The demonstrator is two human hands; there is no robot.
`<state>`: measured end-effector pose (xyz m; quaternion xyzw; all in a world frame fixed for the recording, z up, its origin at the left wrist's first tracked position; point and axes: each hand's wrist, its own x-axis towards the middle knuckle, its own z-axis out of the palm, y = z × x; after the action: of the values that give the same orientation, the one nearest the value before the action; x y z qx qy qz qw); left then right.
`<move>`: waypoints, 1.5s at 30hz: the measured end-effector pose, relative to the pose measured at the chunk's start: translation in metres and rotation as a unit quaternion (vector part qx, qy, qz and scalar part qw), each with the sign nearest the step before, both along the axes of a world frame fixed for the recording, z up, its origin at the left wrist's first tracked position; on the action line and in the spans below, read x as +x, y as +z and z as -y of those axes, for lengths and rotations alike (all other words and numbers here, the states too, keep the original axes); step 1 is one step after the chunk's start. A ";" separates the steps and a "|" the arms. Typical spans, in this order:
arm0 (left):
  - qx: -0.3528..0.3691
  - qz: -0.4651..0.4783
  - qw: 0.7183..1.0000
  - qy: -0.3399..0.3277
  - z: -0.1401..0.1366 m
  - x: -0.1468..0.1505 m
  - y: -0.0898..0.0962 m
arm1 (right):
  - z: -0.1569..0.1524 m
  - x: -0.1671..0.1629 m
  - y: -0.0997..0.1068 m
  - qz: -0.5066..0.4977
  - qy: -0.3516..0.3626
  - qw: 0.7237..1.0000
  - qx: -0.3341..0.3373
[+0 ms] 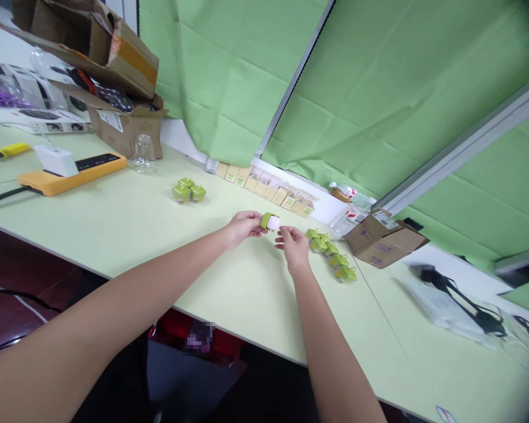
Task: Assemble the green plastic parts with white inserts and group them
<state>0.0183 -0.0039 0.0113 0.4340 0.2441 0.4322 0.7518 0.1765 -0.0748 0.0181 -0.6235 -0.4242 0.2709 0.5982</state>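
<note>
My left hand (245, 227) grips a small green-lidded container (267, 221), with its thumb and fingers on the green side. The container is tipped over in the air above the table, and its whitish face points right. Close to that face is my right hand (293, 244), fingers curled and tips pinched together. Anything between those tips is too small to make out, and I cannot tell whether they touch the container. Similar green-lidded containers stand on the table: a cluster (188, 191) to the left and a row (330, 254) just right of my right hand.
Along the wall stand small cardboard house shapes (271, 189). On the left are an orange power strip (86, 170), a clear jar (144, 155) and an open cardboard box (127, 132). On the right are plastic bottles (350, 217), a small carton (383, 238) and a black cable (462, 299).
</note>
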 end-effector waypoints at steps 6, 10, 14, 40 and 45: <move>0.003 0.002 1.000 -0.016 -0.002 -0.002 -0.003 | 0.003 -0.001 0.002 0.005 0.122 0.991 0.063; 0.016 0.025 0.997 -0.066 -0.001 -0.002 -0.004 | -0.002 0.012 -0.008 0.049 0.078 0.996 0.006; 0.022 0.018 0.996 -0.079 0.001 0.000 -0.006 | 0.001 0.011 -0.003 0.026 0.074 0.997 0.014; 0.024 -0.013 1.000 -0.012 -0.006 -0.002 -0.007 | 0.002 0.021 -0.005 0.084 0.052 0.995 0.003; 0.046 -0.027 0.998 -0.023 -0.003 -0.003 -0.007 | 0.002 -0.002 -0.002 0.104 0.155 0.979 0.078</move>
<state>0.0154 -0.0005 0.0038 0.4848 0.2340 0.4136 0.7343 0.1747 -0.0772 0.0162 -0.5265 -0.5953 0.2601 0.5484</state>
